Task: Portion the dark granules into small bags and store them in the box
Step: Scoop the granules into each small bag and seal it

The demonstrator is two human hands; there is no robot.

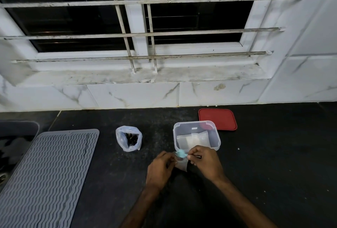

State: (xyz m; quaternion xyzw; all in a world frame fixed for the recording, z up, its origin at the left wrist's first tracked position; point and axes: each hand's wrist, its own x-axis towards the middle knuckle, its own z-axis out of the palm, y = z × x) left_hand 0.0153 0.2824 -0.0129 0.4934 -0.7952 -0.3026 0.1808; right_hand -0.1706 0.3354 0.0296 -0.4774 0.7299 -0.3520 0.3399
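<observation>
Clear box (217, 137): pale flat bags, count unclear. One sack (120, 141): dark granules. My left hand (159, 169) pinches one small bag (181, 164); right hand (207, 162) grips one teal scoop (181, 153).

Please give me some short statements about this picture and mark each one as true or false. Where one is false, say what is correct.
1. The red lid lies on the counter behind the clear box. True.
2. The bag of dark granules stands to the right of the box. False: the granule bag stands to the left of it.
3. The left hand holds a small bag while the right hand holds a blue spoon at its mouth. True.
4. The box is empty. False: pale packets lie inside it.
5. A grey ribbed mat lies at the left of the counter. True.
</observation>
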